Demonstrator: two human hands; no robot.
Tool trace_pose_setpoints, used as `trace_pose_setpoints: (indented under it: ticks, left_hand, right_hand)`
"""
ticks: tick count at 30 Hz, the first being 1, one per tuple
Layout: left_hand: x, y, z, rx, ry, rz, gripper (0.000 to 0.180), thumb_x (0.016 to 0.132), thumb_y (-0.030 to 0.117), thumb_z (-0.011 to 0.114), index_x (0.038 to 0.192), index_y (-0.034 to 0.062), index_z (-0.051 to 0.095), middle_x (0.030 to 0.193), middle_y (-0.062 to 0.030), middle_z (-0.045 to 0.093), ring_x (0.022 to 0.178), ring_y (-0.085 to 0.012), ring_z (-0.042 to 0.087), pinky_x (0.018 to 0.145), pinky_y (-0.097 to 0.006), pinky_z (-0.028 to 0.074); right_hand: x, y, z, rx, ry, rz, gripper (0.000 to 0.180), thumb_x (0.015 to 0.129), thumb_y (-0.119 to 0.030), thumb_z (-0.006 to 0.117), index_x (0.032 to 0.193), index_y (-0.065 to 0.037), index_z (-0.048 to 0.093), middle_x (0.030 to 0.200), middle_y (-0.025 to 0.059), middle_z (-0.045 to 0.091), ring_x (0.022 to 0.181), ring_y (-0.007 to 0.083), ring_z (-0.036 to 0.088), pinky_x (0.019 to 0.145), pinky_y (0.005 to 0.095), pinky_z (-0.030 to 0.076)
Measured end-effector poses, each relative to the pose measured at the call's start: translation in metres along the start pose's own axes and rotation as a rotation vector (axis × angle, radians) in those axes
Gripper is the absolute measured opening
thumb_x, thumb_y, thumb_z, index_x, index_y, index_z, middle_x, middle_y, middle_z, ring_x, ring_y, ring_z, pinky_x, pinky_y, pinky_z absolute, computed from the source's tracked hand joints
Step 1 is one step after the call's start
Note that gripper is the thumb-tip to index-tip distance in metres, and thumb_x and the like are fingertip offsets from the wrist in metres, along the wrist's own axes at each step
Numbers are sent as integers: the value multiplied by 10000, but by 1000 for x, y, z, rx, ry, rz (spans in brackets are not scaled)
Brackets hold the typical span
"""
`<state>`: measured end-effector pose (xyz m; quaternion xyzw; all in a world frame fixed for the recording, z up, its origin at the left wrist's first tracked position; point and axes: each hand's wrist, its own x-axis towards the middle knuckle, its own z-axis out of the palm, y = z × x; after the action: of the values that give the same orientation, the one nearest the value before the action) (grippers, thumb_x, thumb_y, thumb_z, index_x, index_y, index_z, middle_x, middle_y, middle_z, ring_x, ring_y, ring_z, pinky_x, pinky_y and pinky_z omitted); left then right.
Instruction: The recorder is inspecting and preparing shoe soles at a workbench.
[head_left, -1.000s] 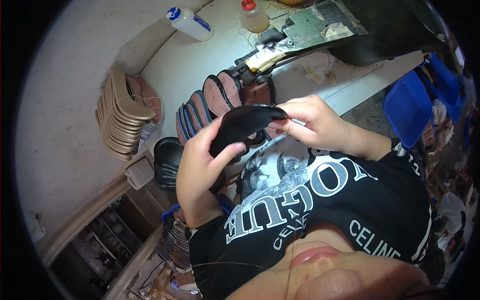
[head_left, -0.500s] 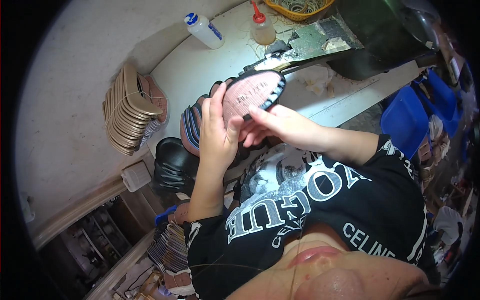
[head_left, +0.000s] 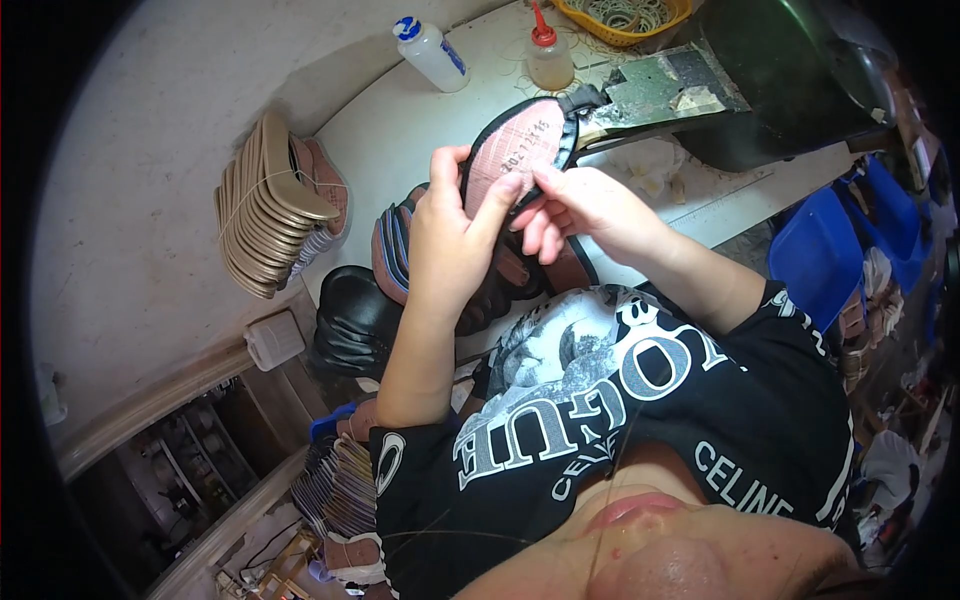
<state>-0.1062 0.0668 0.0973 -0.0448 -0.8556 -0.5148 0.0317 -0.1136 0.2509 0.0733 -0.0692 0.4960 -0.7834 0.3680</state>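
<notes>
A shoe insole [head_left: 505,145] with a pinkish-brown underside and a gathered black edge is held up over the table, its rounded end pointing up and away. My left hand [head_left: 447,230] grips it from the left side, thumb across the face and fingers behind. At its right edge my right hand [head_left: 595,205] pinches the black border between thumb and fingers, the other fingers curled below. Behind and below my hands, more insoles [head_left: 392,245] with dark edges lie on the table, partly hidden by my left hand and forearm.
A bundle of gold insoles [head_left: 265,210] leans by the wall, beside black ones [head_left: 350,315]. Farther back are a white bottle [head_left: 432,55], a red-tipped squeeze bottle [head_left: 549,62] and a yellow basket [head_left: 635,38] of bands. A dark green machine [head_left: 790,90] stands right; blue chairs [head_left: 818,245] beyond.
The insole has turned more upright and risen a little. My left thumb now lies across its face, and my right thumb has shifted to its edge. The view has shifted slightly.
</notes>
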Motion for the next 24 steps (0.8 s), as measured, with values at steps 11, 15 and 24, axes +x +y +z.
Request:
trace_pose_setpoints:
  ticks: [11, 15, 24]
  left_hand:
    - [-79, 30, -44, -432, 31, -186, 367, 875, 69, 625, 1178, -36, 448, 1011, -124, 645, 846, -114, 610, 734, -211, 468]
    - [-101, -16, -70, -223, -89, -370, 343, 880, 55, 617, 1197, -22, 511, 894, -48, 644, 812, -56, 573, 727, -193, 439]
    - [-83, -85, -46, -425, 255, -367, 296, 923, 57, 576, 1194, -29, 492, 926, -30, 618, 834, -64, 549, 779, -188, 426]
  right_hand:
    - [-35, -8, 15, -389, -555, 118, 498, 941, -458, 529, 873, 17, 665, 752, 70, 665, 707, 149, 631, 678, 292, 498]
    - [-56, 26, -23, -274, -346, 188, 393, 918, -362, 599, 1046, 9, 622, 873, 101, 662, 800, 163, 618, 738, 293, 488]
    - [-46, 38, -3, -669, -353, 86, 394, 897, -386, 619, 981, -1, 641, 830, 101, 656, 780, 177, 621, 710, 307, 486]
